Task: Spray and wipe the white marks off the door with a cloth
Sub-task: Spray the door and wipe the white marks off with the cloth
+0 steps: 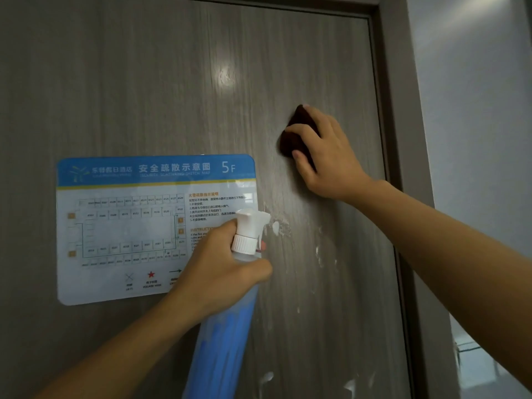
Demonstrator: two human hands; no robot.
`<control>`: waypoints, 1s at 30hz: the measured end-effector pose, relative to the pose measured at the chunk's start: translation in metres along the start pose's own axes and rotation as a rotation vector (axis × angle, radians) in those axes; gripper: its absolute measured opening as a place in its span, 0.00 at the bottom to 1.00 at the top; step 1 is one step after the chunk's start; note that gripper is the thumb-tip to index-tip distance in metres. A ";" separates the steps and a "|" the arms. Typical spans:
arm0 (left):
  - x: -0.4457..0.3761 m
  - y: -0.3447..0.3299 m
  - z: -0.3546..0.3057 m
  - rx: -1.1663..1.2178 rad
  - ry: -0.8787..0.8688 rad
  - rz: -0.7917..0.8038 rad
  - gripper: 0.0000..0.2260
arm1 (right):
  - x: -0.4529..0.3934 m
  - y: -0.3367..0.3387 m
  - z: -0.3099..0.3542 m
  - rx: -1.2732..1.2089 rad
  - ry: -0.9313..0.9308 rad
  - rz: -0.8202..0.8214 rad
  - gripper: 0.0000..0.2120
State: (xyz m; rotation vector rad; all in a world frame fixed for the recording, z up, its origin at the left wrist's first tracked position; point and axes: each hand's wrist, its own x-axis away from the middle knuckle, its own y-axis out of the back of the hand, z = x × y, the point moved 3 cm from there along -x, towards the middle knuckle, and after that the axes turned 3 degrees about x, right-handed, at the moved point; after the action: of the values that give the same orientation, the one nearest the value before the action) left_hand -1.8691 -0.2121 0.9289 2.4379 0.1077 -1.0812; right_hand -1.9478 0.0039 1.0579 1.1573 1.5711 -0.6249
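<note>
A grey wood-grain door [172, 82] fills the view. White marks [280, 227] are smeared across it right of centre, with more white blotches [324, 254] further down and near the bottom. My right hand [325, 156] presses a dark brown cloth [290, 139] flat against the door above those marks, fingers curled over the cloth. My left hand [221, 266] grips the neck of a blue spray bottle [224, 335] with a white trigger head [252, 226], its nozzle pointing at the marks.
A blue and white evacuation plan sign [129, 226] is fixed to the door at the left, partly behind my left hand. The dark door frame [403, 139] runs down the right side, with a pale wall [475, 110] beyond it.
</note>
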 end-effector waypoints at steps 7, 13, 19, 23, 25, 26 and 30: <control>-0.026 0.030 -0.012 0.079 0.008 -0.104 0.14 | 0.005 -0.003 0.002 -0.006 -0.030 -0.030 0.22; -0.050 0.053 -0.024 0.200 0.041 -0.085 0.15 | 0.037 -0.011 0.027 -0.017 -0.066 -0.021 0.23; -0.060 0.058 -0.020 0.204 0.018 -0.099 0.16 | 0.103 -0.020 0.068 0.028 0.122 0.118 0.22; -0.059 0.056 -0.017 0.211 -0.016 -0.104 0.18 | 0.127 -0.021 0.071 0.097 0.273 0.210 0.22; -0.059 0.055 -0.015 0.216 -0.036 -0.114 0.18 | 0.113 -0.019 0.064 0.101 0.272 0.197 0.22; -0.058 0.054 -0.015 0.210 -0.047 -0.115 0.18 | 0.101 -0.016 0.059 0.087 0.236 0.167 0.22; -0.058 0.055 -0.014 0.191 -0.064 -0.100 0.20 | 0.037 -0.011 0.042 0.024 0.012 0.013 0.24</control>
State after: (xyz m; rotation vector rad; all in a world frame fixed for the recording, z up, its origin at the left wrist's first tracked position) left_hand -1.8857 -0.2479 0.9993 2.5873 0.1114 -1.2650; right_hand -1.9389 -0.0229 1.0084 1.1910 1.5687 -0.6308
